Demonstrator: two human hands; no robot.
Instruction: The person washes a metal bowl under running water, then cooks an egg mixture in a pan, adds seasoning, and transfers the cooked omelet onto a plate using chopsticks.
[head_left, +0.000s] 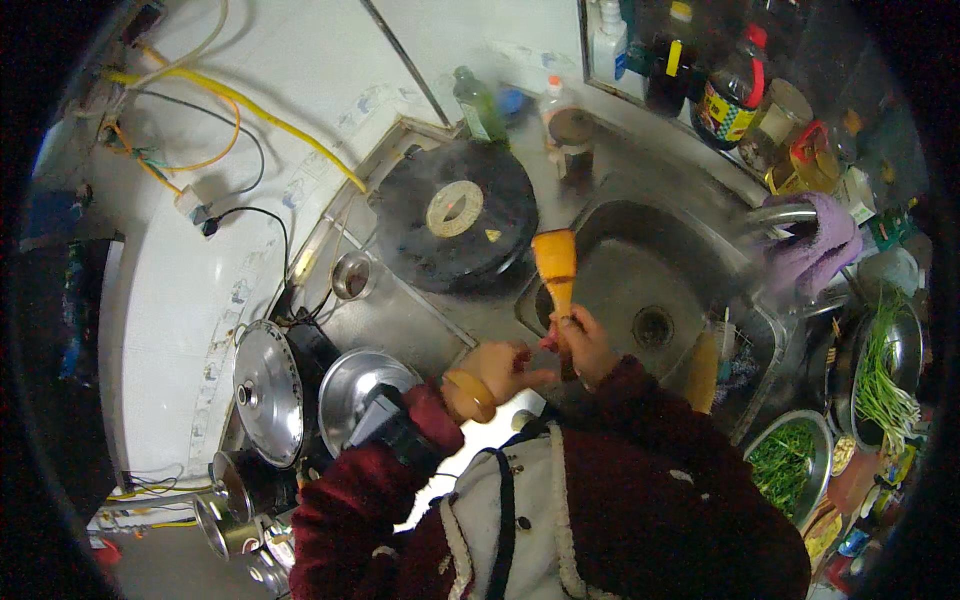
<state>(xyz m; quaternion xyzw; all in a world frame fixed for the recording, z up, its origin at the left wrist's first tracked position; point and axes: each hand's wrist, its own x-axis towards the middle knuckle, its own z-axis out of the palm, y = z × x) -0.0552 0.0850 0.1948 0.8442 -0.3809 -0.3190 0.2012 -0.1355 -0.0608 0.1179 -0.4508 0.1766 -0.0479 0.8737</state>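
Observation:
My right hand grips the lower handle of an orange-brown wooden spatula. Its broad blade points away from me, over the counter beside the sink's left edge. My left hand, with an amber-coloured bangle at the wrist, is just left of the handle. Its thumb and fingers are apart, and no object shows in it. Something small and pinkish-red lies between the two hands; what it is cannot be made out. Beyond them sits a round black appliance with a patterned ring on top, in faint haze.
The steel sink is at right, with a purple cloth on its tap. Green onions and a bowl of chopped greens lie at far right. A lidded pot and metal bowl stand left; bottles line the back.

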